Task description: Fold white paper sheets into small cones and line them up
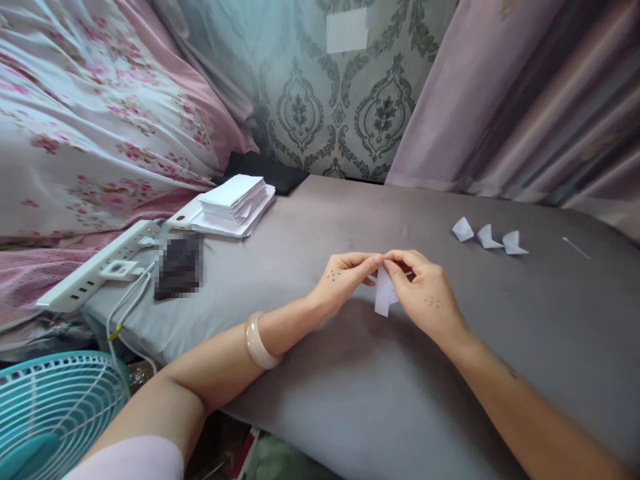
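Between my two hands is a small folded piece of white paper [383, 293], held up above the grey cloth surface, its strip-like end hanging down. My left hand [345, 272] pinches its top edge between thumb and fingers; a pale bangle [260, 341] circles that wrist. My right hand [424, 283] pinches the same paper from the other side, thumb on the near face. The two sets of fingertips meet at the top. Part of the paper lies hidden behind the right fingers. Three folded white paper shapes [486, 237] stand in a row farther back on the right.
A stack of white paper [235, 200] sits at the back left near a black flat item [280, 175]. Left of it are a white power strip [100, 263] with cables and a pixelated dark object [179, 267]. A turquoise fan [55, 407] stands lower left; a thin stick [577, 249] lies far right.
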Tool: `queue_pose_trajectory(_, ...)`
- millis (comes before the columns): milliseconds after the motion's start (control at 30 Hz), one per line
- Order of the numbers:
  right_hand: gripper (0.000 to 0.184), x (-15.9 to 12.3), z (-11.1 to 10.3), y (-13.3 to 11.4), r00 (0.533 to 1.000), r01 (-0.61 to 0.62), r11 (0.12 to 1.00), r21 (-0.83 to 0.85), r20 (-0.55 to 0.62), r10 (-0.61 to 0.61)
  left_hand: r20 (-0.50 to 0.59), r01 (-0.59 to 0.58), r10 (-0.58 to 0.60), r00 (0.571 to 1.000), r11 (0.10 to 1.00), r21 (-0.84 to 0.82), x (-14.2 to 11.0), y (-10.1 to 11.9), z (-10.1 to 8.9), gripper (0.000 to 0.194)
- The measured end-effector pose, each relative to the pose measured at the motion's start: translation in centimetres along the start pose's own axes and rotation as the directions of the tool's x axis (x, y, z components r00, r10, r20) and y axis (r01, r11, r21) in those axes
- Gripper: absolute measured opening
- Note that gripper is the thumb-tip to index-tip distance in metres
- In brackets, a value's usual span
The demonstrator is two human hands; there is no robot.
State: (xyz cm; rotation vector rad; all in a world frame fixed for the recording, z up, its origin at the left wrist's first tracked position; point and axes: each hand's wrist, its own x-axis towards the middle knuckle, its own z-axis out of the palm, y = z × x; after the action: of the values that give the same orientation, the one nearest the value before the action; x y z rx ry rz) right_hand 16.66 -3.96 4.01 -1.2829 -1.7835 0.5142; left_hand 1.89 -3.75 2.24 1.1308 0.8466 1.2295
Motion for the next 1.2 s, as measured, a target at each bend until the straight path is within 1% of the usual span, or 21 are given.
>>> queue_pose_trajectory(133, 0.019, -0.2, 0.3, -0.2, 1.000, 0.024, 1.000, 0.011, -0.001, -0.024, -0.082, 0.002, 0.000, 0.997, 1.000, 0.029, 0.2, 0.0, -0.1, 0.027)
queue_pose_trajectory(233, 0.017, -0.3, 0.4, -0.4, 1.000, -0.011, 0.999, 0.053, 0.012, 0.010, -0.135, -0.014, 0.020, 0.991, 0.999, 0.050, 0.1, 0.2, 0.0, 0.025)
queue_pose_trajectory(367, 0.019, -0.2, 0.3, -0.5, 0.991, -0.131, 0.982, 0.132, 0.050, 0.126, -0.176, -0.056, 0.063, 0.982, 0.997, 0.048, 0.0, 0.3, 0.2, 0.022)
queue_pose_trajectory(467, 0.021, 0.0, 0.3, -0.4, 0.968, -0.245, 0.944, 0.222, 0.117, 0.224, -0.169, -0.093, 0.098, 0.981, 0.995, 0.038, 0.0, 0.3, 0.3, 0.022)
queue_pose_trajectory(533, 0.025, 0.1, 0.3, -0.3, 0.951, -0.296, 0.915, 0.275, 0.173, 0.256, -0.166, -0.099, 0.103, 0.981, 0.995, 0.033, 0.1, 0.2, 0.2, 0.022)
queue_pose_trajectory(700, 0.036, 0.3, 0.3, 0.2, 0.894, -0.416, 0.857, 0.302, 0.307, 0.326, -0.187, -0.028, 0.025, 0.982, 1.000, -0.011, 0.2, 0.0, 0.2, 0.026)
queue_pose_trajectory(800, 0.036, 0.3, 0.3, 0.6, 0.875, -0.448, 0.841, 0.303, 0.342, 0.343, -0.183, 0.008, -0.015, 0.983, 0.999, -0.039, 0.3, -0.1, 0.2, 0.027)
queue_pose_trajectory(900, 0.036, 0.2, 0.5, 1.0, 0.865, -0.462, 0.849, 0.256, 0.344, 0.366, -0.194, 0.030, -0.037, 0.980, 0.999, -0.038, 0.3, -0.2, 0.2, 0.028)
queue_pose_trajectory(1000, 0.036, 0.0, 0.7, 1.0, 0.871, -0.470, 0.853, 0.227, 0.274, 0.407, -0.210, 0.039, -0.047, 0.977, 0.998, -0.041, 0.4, -0.3, 0.1, 0.029)
queue_pose_trajectory(1067, 0.035, -0.2, 1.0, 0.8, 0.874, -0.478, 0.827, 0.297, 0.254, 0.414, -0.212, 0.037, -0.049, 0.976, 0.997, -0.061, 0.4, -0.5, 0.2, 0.029)
queue_pose_trajectory(1133, 0.039, -0.3, 1.3, 0.6, 0.859, -0.504, 0.768, 0.395, 0.328, 0.394, -0.200, 0.036, -0.054, 0.978, 0.995, -0.091, 0.4, -0.6, 0.2, 0.029)
queue_pose_trajectory(1200, 0.042, -0.5, 1.7, 0.6, 0.827, -0.547, 0.708, 0.446, 0.417, 0.377, -0.174, 0.049, -0.071, 0.982, 0.991, -0.123, 0.4, -0.8, 0.2, 0.030)
